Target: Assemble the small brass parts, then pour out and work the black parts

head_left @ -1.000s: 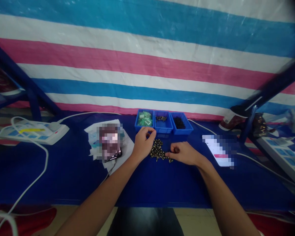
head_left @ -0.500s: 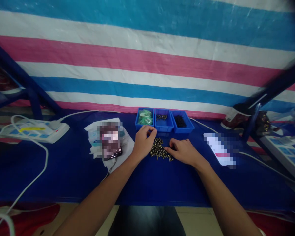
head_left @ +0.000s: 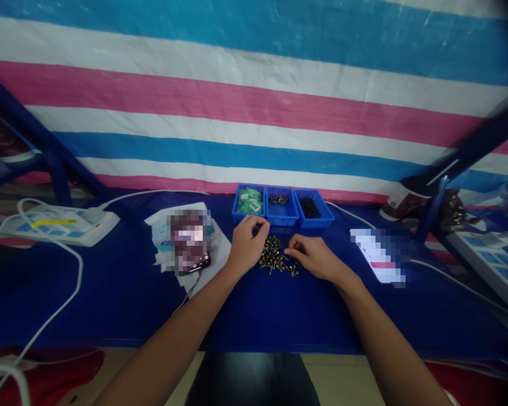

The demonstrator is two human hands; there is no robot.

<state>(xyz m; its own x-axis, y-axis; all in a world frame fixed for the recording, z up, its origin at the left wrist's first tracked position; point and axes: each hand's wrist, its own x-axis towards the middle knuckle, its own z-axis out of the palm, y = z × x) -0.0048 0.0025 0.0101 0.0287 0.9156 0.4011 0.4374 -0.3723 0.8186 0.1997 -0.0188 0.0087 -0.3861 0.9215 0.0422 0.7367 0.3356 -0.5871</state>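
Observation:
A loose pile of small brass-coloured screws (head_left: pixel 275 258) lies on the blue tabletop between my hands. My left hand (head_left: pixel 250 239) is closed in a pinch above the pile's left side; whatever sits between its fingertips is too small to make out. At the pile's right edge, my right hand (head_left: pixel 312 255) has thumb and forefinger pressed together, and its contents are hidden too. Just behind stand three blue bins: the left bin (head_left: pixel 249 215) has green-and-white packets (head_left: pixel 250 201), the middle bin (head_left: pixel 283 212) some screws, the right bin (head_left: pixel 315 223) dark small pieces (head_left: pixel 309 208).
To the left, a phone (head_left: pixel 190 242) rests on a white packet (head_left: pixel 161 231), with a power strip (head_left: pixel 63 225) and white cables beyond. Rightward lie another phone (head_left: pixel 379 256), a cup (head_left: pixel 404 198) and a second power strip (head_left: pixel 486 265). A striped sheet (head_left: pixel 254 101) hangs behind.
My right hand has shifted slightly up, and its thumb and forefinger have come together at the pile's edge. My left hand stays in nearly the same place.

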